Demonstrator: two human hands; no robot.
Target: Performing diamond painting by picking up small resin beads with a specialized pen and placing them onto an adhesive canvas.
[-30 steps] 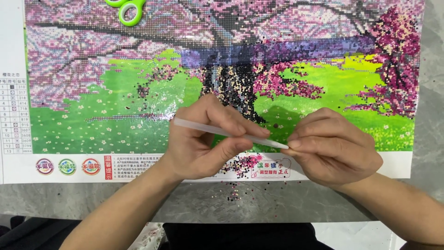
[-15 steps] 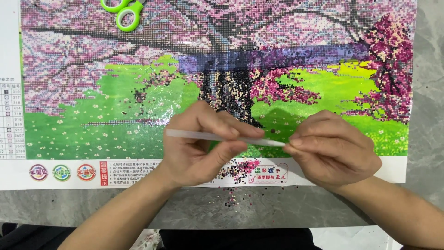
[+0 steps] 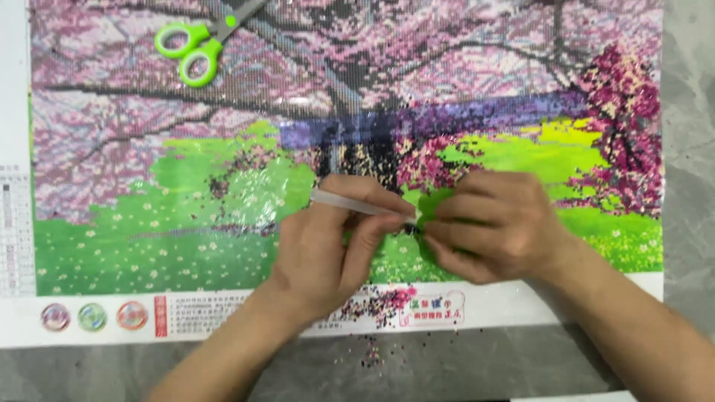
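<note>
A bead-mosaic canvas of pink blossom trees over green grass lies flat on a grey table. My left hand grips a white translucent pen tool, which points right. My right hand is curled next to it, its fingertips pinching at the pen's tip over the dark tree trunk area. Whatever the right fingers hold at the tip is hidden. Both hands hover over the lower middle of the canvas.
Green-handled scissors lie on the canvas at top left. Loose small beads are scattered on the canvas's white bottom border and the grey table edge. A colour legend strip runs down the left margin.
Both hands have moved up and left onto the canvas, closer together. The right fingers now cover the pen's tip. The view has shifted, so the canvas sits lower in frame.
</note>
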